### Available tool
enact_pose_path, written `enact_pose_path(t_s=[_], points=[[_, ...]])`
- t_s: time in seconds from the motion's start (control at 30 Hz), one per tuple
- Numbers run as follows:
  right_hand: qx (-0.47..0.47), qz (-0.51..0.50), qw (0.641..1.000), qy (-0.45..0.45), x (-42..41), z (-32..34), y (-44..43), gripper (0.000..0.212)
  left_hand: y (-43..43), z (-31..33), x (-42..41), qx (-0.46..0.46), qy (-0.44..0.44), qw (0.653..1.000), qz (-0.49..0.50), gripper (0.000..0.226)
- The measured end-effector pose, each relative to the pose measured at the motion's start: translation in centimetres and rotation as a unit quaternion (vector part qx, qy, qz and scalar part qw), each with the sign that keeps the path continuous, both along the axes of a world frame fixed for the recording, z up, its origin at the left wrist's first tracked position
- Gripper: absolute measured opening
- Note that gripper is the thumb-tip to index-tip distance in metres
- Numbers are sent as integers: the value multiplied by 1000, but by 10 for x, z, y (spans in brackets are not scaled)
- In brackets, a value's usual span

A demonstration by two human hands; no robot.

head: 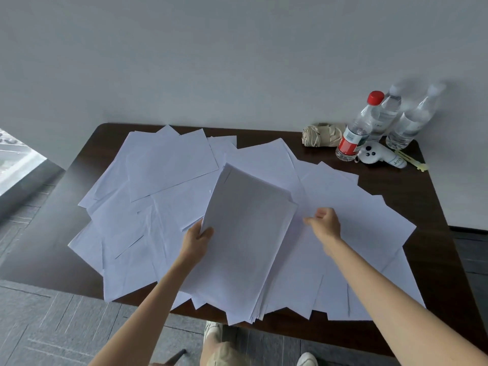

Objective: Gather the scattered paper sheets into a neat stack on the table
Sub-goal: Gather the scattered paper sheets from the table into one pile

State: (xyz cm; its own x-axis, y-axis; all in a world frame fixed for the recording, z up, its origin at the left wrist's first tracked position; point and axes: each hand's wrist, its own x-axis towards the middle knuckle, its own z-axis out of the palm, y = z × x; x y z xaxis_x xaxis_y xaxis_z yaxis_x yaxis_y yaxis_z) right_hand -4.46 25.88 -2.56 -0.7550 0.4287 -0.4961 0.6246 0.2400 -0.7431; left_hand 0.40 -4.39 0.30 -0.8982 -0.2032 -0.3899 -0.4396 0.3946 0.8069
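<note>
Gripping a gathered stack point(245, 241) by its left edge, my left hand point(196, 240) tilts it above the dark table point(412, 207) | my right hand point(326, 220) pinches a loose sheet point(356, 220) | scattered sheets point(169, 167) overhang the near edge | bottles point(355, 130) crowd the far right corner

White controller point(380, 154) on the tabletop point(422, 196) carried small dark letters near its end, too blurred to read surely, red-capped bottle point(356, 130) wore a red and white label, print too small to read, paper sheets point(169, 165) were blank

Dark table point(433, 233) carries scattered paper sheets point(169, 165), 3 bottles point(355, 130), folded cloth point(323, 134), white controller point(375, 153).
</note>
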Motion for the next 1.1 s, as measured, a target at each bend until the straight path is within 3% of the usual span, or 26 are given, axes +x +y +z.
enact_pose_path(t_s=[0.1, 0.2, 0.3, 0.37, 0.5, 0.67, 0.8, 0.93, 1.1], points=[[-72, -32, 997, -19, -25, 0, 3, 14, -5, -2, -11, 0, -13, 1000, -23, 29], [-98, -38, 993, -48, -42, -5, 3, 24, -6, -8, -18, -6, -30, 999, -26, 27], [-141, -49, 986, -80, -52, -5, -2, 13, -8, -13, -23, 9, -45, 999, -29, 23], [-143, -35, 986, -85, -56, -4, -6, 18, -10, -15, -25, 28, -57, 997, -37, 28], [-67, 24, 995, -66, -63, -8, -14, 23, -16, -25, -28, 35, -96, 995, -18, 39], [63, 88, 994, -16, -58, -5, -14, 6, -17, -33, -28, 58, -112, 992, 3, 10], [62, -6, 998, 33, -44, -3, 0, 10, -15, -37, -27, 104, -95, 989, 42, 8], [-25, -97, 993, 60, -27, 3, 11, 12, -17, -34, -24, 127, -84, 978, 140, 17], [-110, -155, 979, 73, -6, 11, 21, 9, -28, -34, -21, 132, -70, 959, 242, 11]])
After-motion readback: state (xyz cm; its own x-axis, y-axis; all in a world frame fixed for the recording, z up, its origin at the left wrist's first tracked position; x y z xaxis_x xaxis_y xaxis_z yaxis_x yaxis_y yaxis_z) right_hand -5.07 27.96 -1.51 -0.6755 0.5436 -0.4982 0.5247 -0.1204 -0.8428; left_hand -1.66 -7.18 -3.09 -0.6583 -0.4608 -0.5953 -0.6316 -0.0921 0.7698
